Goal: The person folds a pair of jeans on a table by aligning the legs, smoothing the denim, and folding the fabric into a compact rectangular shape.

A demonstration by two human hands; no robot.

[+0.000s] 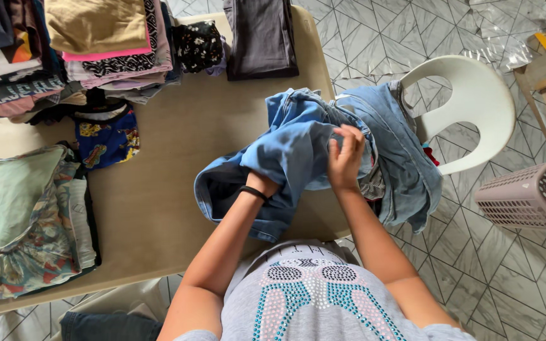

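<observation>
Grey tiled floor runs around a tan bench (159, 208) that carries folded clothes: a tall stack (64, 50) at the far left corner, a dark folded garment (261, 38) at the far edge, and a floral piece (20, 221) near me on the left. Blue denim jeans (298, 151) lie bunched at the bench's right edge, spilling over onto a white plastic chair (475, 101); their long axis runs from low on my left toward the chair. My left hand (266, 180) is pushed inside the denim up to the wrist with its black band, so I cannot tell how its fingers are set. My right hand (347, 158) is raised just beside it, fingers pressed together, pinching a fold of the jeans. A perforated laundry basket (532, 196) stands to my right.
</observation>
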